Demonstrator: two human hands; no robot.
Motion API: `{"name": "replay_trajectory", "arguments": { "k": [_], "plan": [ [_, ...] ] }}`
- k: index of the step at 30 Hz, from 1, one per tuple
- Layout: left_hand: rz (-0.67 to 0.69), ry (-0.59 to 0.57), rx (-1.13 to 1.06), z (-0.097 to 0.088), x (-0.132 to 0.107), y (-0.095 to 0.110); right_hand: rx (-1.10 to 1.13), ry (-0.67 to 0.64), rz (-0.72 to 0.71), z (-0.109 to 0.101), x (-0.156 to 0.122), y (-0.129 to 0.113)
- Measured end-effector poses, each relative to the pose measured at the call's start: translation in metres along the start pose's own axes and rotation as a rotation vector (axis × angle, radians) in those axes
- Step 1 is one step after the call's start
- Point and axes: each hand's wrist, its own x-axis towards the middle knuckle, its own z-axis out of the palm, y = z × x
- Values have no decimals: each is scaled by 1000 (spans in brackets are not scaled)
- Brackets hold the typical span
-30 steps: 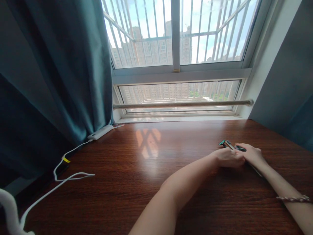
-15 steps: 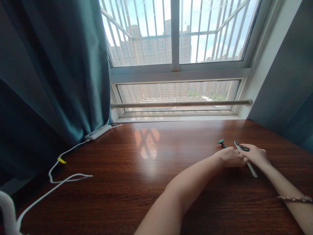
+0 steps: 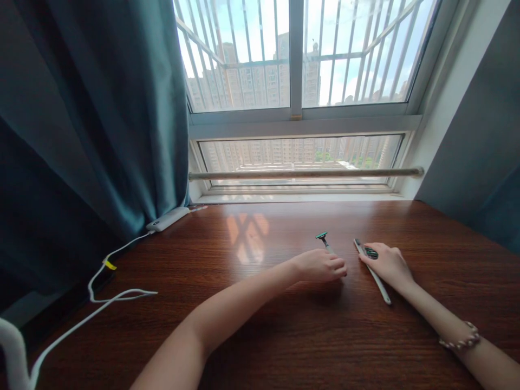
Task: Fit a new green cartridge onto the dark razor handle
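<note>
A razor (image 3: 322, 236) with a green-edged head and a pale handle is in my left hand (image 3: 323, 266). Its fingers are closed round the handle, low over the table, with the head pointing away. To the right, my right hand (image 3: 388, 264) is closed on a slim white stick (image 3: 377, 283) with a dark far end, which looks like a toothbrush. Between that stick and the fingers shows a small dark green and black ridged object (image 3: 371, 253); its kind is unclear, as the hand partly covers it. The two hands are apart.
All this is on a brown wood-grain table (image 3: 260, 336). At the left a white power strip (image 3: 168, 219) lies by the blue curtain (image 3: 162, 108), with a white cable (image 3: 93, 325) looping forward. A window with a rail (image 3: 304, 174) stands behind.
My hands were together at the right and are now apart. The left hand has moved left with the razor. My right hand has shifted left a little, along with the stick and dark object.
</note>
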Motion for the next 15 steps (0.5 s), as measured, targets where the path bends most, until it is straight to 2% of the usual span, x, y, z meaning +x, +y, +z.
{"name": "replay_trajectory", "arguments": {
  "k": [4, 7, 11, 15],
  "plan": [
    [-41, -73, 5, -19, -68, 0, -23, -56, -100, 1, -6, -67],
    [-76, -100, 28, -28, -103, 0, -20, -69, -115, 9, -1, -115],
    [-91, -86, 35, -31, -128, -1, -27, -65, -81, 24, 11, -168],
    [-132, -19, 10, -28, -136, 0, -48, -41, -19, 34, 17, -199]
  ]
}}
